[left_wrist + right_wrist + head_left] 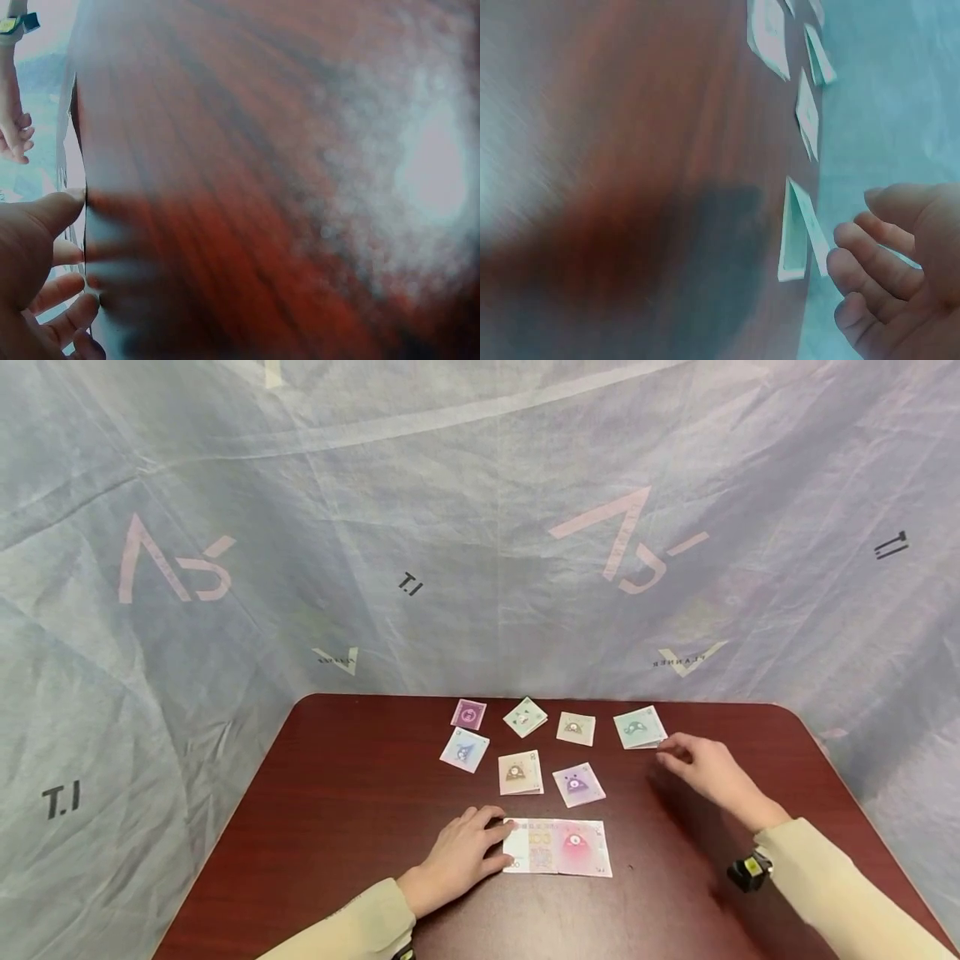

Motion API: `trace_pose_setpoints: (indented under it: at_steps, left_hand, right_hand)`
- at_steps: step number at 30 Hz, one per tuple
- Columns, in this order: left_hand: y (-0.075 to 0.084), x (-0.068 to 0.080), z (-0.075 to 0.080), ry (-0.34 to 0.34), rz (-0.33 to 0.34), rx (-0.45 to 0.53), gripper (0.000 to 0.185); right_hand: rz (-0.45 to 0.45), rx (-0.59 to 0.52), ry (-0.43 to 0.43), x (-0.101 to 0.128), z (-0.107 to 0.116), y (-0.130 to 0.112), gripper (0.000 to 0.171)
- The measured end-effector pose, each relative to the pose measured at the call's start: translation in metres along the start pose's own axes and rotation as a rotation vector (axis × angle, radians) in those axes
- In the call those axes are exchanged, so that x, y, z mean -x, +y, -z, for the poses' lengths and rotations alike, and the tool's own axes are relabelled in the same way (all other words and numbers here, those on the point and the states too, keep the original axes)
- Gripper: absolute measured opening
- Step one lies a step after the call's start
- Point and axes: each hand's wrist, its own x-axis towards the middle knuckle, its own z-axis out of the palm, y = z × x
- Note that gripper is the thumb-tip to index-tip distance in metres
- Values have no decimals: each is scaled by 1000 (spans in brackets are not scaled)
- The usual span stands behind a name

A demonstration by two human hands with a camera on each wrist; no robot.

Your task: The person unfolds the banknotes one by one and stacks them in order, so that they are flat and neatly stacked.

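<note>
While the left hand (457, 858) rests relaxed, unclosed fingers on the left end of the pink note (570, 847), flat on the worktop (337, 793), the right hand (708, 768) hangs loosely bent, gripping nothing, beside the folded green note (637, 728); contact unclear. Steadying the pink note probably calls for light, even pressure.

There are eight notes (521, 772) in total. Seven are small: four make a row a little below the centre of the frame, and three make another row under it. One is a long note (557, 847), at the lower centre. I count one left hand (455, 853), lower centre, and one right hand (711, 772), lower right. There is one table (337, 810).
</note>
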Motion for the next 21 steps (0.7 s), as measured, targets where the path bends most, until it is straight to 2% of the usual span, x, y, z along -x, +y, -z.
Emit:
trace_pose_setpoints:
  at_steps: [5,13,21]
  left_hand:
    - [1,1,0,8,-3,-11,48]
    - [-1,1,-1,35,-18,-25,49]
    - [2,1,0,-7,5,-13,48]
  right_hand:
    - [-66,-7,20,-17,8,18,12]
    - [-130,-20,-22,-38,8,37,22]
    - [-194,-22,-38,-52,-1,43,29]
